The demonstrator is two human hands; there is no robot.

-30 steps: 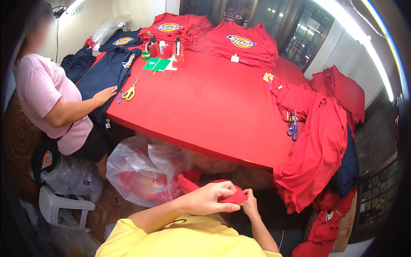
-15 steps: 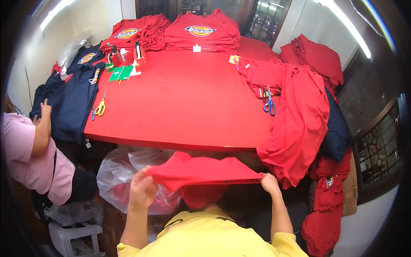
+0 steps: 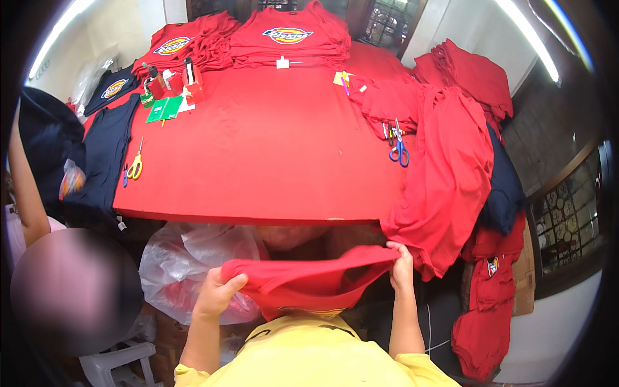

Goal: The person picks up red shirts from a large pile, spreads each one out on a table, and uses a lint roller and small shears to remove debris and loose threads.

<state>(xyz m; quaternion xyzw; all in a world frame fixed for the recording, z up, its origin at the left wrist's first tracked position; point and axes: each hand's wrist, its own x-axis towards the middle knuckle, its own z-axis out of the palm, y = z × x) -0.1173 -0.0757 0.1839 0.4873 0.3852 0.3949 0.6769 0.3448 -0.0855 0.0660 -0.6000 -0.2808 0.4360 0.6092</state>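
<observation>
Garment in red hangs in front of the wearer's yellow top, long axis left to right, right end slightly higher — left hand grips one end, right hand the other. Versus half a second ago, it sags more and its opening gapes. Red surface beyond holds yellow scissors, blue scissors, stacked red shirts — tube light glowing upper right.

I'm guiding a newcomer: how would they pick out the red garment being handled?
Find the large flat red table. Just this side of its near edge is the red fabric garment. Unlike the piled red garments beyond, it is spread between the left hand and right hand.
</observation>
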